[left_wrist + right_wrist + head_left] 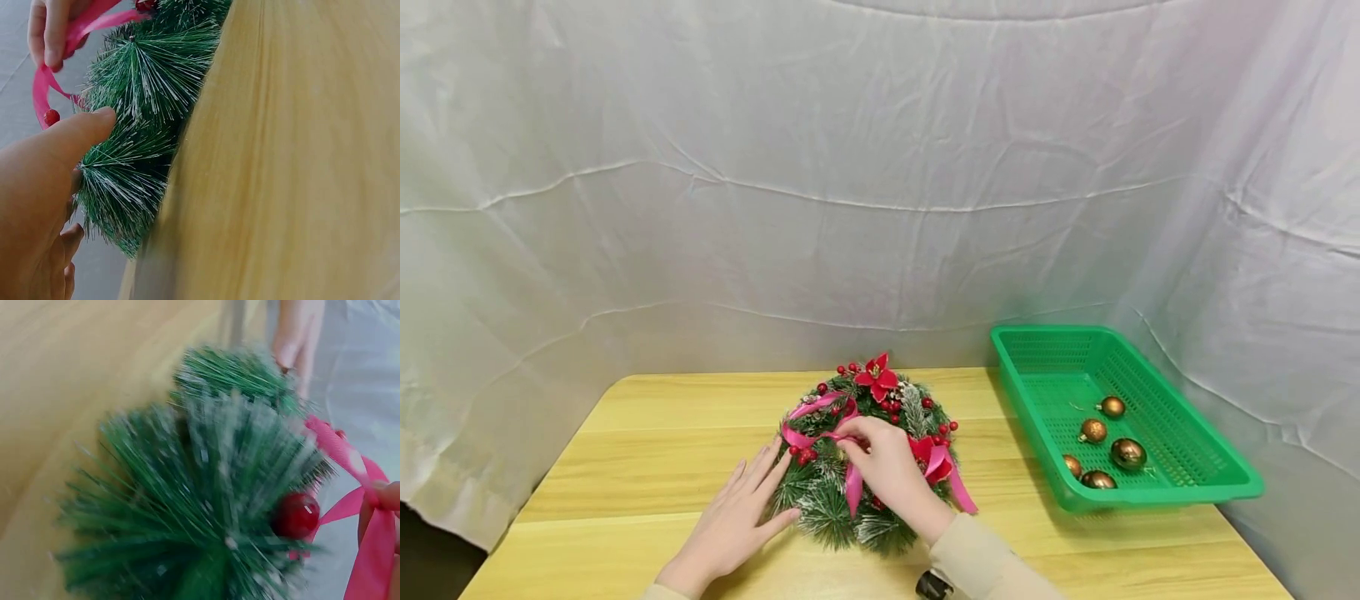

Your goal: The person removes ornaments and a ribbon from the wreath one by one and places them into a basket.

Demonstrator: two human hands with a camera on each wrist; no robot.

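Observation:
A green Christmas wreath [827,512] with frosted needles, red berries [297,515] and red poinsettias [877,377] lies on the wooden table. Pink ribbon [853,490] winds across it, one tail [961,487] hanging over its right side. Above the wreath's middle, my right hand [891,471] pinches the ribbon [372,562] between thumb and fingers. My left hand [737,518] rests at the wreath's left edge, fingers extended and thumb spread. In the left wrist view, the left thumb [81,132] lies beside the needles; its other fingers are partly hidden.
To the right stands a green perforated plastic basket [1187,497] holding several shiny brown baubles [1127,454]. The yellow wooden table [655,450] extends around the wreath. Pale fabric [850,167] hangs behind and along the sides.

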